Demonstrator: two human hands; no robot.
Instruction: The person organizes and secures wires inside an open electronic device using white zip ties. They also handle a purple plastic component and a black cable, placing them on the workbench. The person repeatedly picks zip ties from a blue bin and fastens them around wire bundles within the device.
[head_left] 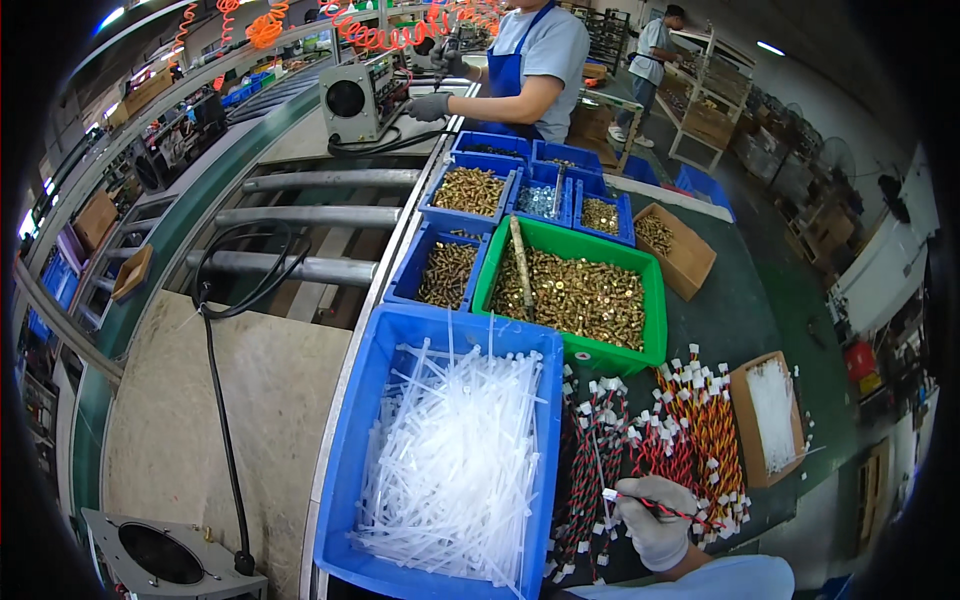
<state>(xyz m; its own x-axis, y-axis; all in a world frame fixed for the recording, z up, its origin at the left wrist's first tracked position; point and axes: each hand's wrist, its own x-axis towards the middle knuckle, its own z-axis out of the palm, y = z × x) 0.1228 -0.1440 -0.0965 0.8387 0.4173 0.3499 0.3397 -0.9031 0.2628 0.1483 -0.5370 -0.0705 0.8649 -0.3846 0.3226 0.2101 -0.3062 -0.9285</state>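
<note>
My right hand (655, 522), in a pale glove, is closed on a twisted red-and-black wire lead (660, 508) with a white connector at its end. It is over the bundles of wire leads on the dark bench. Beside it lie red-and-black leads (668, 445), a bunch of yellow-and-red leads (706, 425) and darker leads (590, 470), all with white plugs. Left of these stands a large blue bin (338, 500) full of white cable ties (450, 450). My left hand is out of view.
A green bin (655, 300) of brass-coloured screws has a stick in it. Blue bins (400, 275) of fasteners stand beyond. At right is a cardboard box (745, 400) of white ties. Left runs a roller conveyor (310, 215) with grey machines. A co-worker (540, 70) handles one machine.
</note>
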